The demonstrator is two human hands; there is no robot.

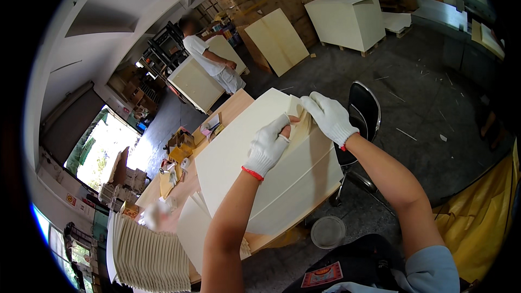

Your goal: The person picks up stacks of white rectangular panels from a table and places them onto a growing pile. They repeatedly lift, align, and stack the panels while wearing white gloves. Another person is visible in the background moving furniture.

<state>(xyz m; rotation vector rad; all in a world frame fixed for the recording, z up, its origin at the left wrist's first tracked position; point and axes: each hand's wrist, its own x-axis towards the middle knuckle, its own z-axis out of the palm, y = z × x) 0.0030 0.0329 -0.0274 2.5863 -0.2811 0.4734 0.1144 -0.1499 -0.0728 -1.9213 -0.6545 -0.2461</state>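
While bent over the pale wooden worktable, both hands gloved in white knit cotton with red cuffs. Left hand curled, thumb and fingers pinched on a narrow cream flap at the far edge of the cream board sheet; right hand laid flatter, fingers close together, pressing on the same flap from the far right. Hands close together, nearly touching across the flap.

Sheet smooth, matte, stiff, roughly rectangular, lying flat on the middle of the table and overhanging its right edge, two long straight creases running across its right part. One such sheet under the hands; one more cream piece partly tucked beneath it at the near left. Near left of that, one fanned stack of ribbed cream pieces, too many to count. Small yellow and pink tools scattered on the far left end of the table, blurred.

One black chair with metal legs just right of the table, one round grey lid on the concrete floor near it. One person in white at the far left beside a cream box; one larger cream box far back.
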